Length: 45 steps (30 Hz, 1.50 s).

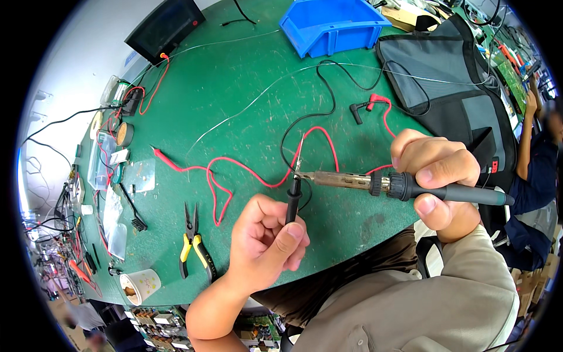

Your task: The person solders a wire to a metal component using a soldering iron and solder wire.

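The person's left hand point(264, 245) pinches a black probe point(294, 206) between thumb and curled fingers, its metal needle pointing away from the body. The right hand point(438, 171) is wrapped round the dark grip of a soldering iron point(346, 180), thumb bent against it. The iron lies nearly level, its tip aimed left at the base of the needle; whether the two touch cannot be told. Both tools are held over the green bench point(252, 111), near its close edge.

Beyond the hands, a red lead point(234, 162) snakes across the bench, with a red probe point(166, 159) at its left end. A black plug point(356, 114) and a red plug point(380, 100) lie together, near a grey bag point(434, 61) at the right. Left of the left hand are open pliers point(192, 242) with yellow-and-black handles, a black brush point(134, 208) and a paper cup point(142, 286). A blue bin point(334, 32) sits at the far side, with a dark screen point(164, 28) to its left.
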Each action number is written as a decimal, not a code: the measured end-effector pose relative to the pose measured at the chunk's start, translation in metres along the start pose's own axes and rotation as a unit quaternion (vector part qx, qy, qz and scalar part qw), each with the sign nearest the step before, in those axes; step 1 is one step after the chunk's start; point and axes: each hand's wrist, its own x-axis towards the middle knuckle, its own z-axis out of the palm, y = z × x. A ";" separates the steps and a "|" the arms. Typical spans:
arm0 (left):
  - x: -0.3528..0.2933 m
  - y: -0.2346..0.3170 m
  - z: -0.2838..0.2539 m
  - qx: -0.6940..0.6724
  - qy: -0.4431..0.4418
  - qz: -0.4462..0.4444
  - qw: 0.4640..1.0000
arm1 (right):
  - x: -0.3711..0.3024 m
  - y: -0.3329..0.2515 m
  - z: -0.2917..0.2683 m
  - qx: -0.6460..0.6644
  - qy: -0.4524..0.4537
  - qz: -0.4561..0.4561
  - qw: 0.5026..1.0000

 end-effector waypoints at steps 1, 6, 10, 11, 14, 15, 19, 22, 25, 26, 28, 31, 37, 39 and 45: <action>0.000 0.000 0.000 -0.001 0.001 0.001 1.000 | 0.000 0.000 0.000 0.000 -0.002 0.000 1.000; 0.000 0.000 0.000 0.000 0.002 0.001 1.000 | 0.001 -0.001 0.000 -0.002 -0.006 0.004 1.000; 0.000 0.000 -0.001 0.007 0.002 0.003 1.000 | 0.001 -0.001 0.000 0.001 -0.004 0.004 1.000; 0.000 0.000 -0.001 0.006 0.004 0.006 1.000 | 0.001 -0.001 0.001 0.002 -0.002 0.003 1.000; 0.000 0.000 -0.001 0.005 0.010 0.010 1.000 | 0.001 0.000 0.001 0.000 -0.004 -0.003 1.000; 0.000 0.001 -0.001 0.006 0.013 0.009 1.000 | 0.001 0.000 0.000 -0.002 -0.007 -0.006 1.000; 0.000 0.001 -0.001 0.010 0.016 0.008 1.000 | 0.001 0.000 -0.001 -0.009 -0.015 -0.012 1.000; 0.000 0.000 -0.001 0.004 0.020 0.008 1.000 | 0.001 -0.001 -0.002 -0.007 -0.018 -0.009 1.000; 0.000 0.000 -0.001 0.003 0.018 0.010 1.000 | 0.001 -0.002 -0.003 0.011 -0.003 -0.001 1.000; 0.000 0.000 -0.002 0.004 0.019 0.009 1.000 | 0.000 -0.003 -0.004 0.020 0.005 0.002 1.000; -0.001 0.000 -0.002 0.005 0.019 0.009 1.000 | 0.000 -0.004 -0.007 0.034 -0.005 0.014 0.999; 0.000 0.000 -0.002 -0.003 0.013 0.013 1.000 | -0.001 -0.005 -0.009 0.044 0.003 0.021 0.999; 0.001 0.003 -0.001 0.004 0.013 0.008 1.000 | -0.002 -0.006 -0.010 0.051 0.028 0.023 0.998; 0.001 0.004 -0.001 0.012 0.010 0.007 1.000 | -0.002 -0.005 -0.010 0.052 0.029 0.021 0.998; 0.001 0.002 -0.002 0.019 0.011 0.018 1.000 | -0.001 -0.007 -0.010 0.051 0.028 0.026 0.998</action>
